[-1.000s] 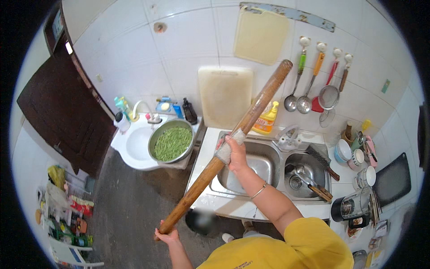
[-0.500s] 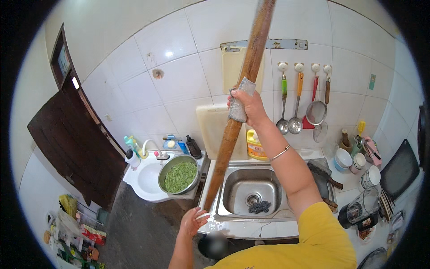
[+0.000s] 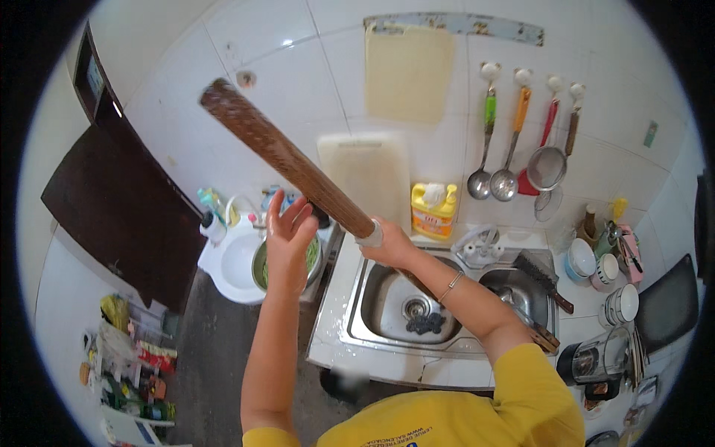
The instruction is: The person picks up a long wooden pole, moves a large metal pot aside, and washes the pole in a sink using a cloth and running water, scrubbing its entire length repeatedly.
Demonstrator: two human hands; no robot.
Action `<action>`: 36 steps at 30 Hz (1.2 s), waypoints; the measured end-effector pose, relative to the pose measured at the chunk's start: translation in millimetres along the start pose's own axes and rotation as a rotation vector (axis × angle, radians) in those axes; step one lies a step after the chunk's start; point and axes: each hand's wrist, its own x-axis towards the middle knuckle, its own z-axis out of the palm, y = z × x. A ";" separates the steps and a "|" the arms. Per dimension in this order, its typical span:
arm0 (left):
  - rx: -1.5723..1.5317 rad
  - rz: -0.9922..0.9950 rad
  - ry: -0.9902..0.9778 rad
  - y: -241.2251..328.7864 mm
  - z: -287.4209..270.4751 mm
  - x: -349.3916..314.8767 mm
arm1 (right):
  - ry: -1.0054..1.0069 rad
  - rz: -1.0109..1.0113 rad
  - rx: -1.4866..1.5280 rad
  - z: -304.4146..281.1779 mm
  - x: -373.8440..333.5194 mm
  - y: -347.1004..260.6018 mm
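Two hands are on the job, though only one of them has hold of anything. My right hand (image 3: 387, 242) is clamped around a long dark wooden rolling pin (image 3: 287, 160), with a pale cloth or scrubbing pad (image 3: 370, 237) pinched between palm and wood. My left hand (image 3: 289, 237) is up at about nine o'clock from that, fingers spread and palm turned toward the pin; it looks just beside the wood, and I cannot tell whether it touches.

I judge the step in hand to be wiping the pin down over the steel sink (image 3: 406, 302), which lies directly below my right forearm. The next move, as I read it, calls for the free hand to steady the shaft so the pad can slide along it without the far end swinging.

Its long axis runs on a slant: the near end dips at about four o'clock, passing behind my fist toward the basin, where I lose sight of it, and the far end points up at about ten o'clock toward the white tiled wall (image 3: 283, 45).

Farther out, a bowl of chopped greens (image 3: 309, 257) sits at nine o'clock of the sink beside a white basin (image 3: 231, 261). Beyond, a pale cutting board (image 3: 365, 171) leans against the tiles by a yellow detergent bottle (image 3: 433, 210), and ladles and a strainer (image 3: 547, 167) hang at one o'clock.
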 end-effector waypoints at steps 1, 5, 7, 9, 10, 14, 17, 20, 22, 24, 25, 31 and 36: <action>-0.098 -0.038 0.008 -6.8 6.0 5.6 | -0.066 0.017 -0.016 6.7 3.3 -4.2; -0.220 -0.065 0.242 -46.1 12.7 15.4 | -0.183 -0.032 -0.052 31.0 5.5 -1.2; -0.188 -0.030 0.387 -56.1 4.2 15.3 | -0.069 0.011 -0.162 49.5 -1.9 -15.0; -0.149 -0.049 0.460 -51.9 5.0 10.8 | 0.017 -0.039 -0.226 65.5 -13.3 16.1; -0.140 -0.074 0.465 -55.8 -0.3 10.1 | 0.022 -0.044 -0.274 69.8 -23.0 41.2; -0.169 -0.121 0.565 -68.9 -25.7 6.6 | -0.127 0.216 -0.369 41.5 -90.7 170.3; -0.270 -0.116 0.567 -88.7 -46.1 -4.4 | -0.134 0.308 -0.462 22.5 -120.2 211.3; -0.295 -0.107 0.634 -97.7 -66.4 -14.5 | -0.080 0.177 -0.427 36.7 -109.5 184.8; -0.326 -0.097 0.690 -99.4 -66.6 -20.9 | -0.143 0.125 -0.367 62.8 -89.7 163.8; -0.295 -0.078 0.700 -105.4 -73.9 -30.2 | -0.133 -0.052 -0.360 86.5 -71.7 115.8; -0.276 -0.060 0.705 -105.4 -77.0 -35.0 | -0.029 -0.180 -0.289 100.5 -66.8 93.9; -0.307 -0.113 0.779 -99.1 -74.8 -58.6 | -0.137 -0.174 -0.357 102.2 -76.4 117.8; -0.350 -0.115 0.772 -106.9 -106.2 -86.5 | -0.258 0.233 -0.529 18.3 -155.1 282.8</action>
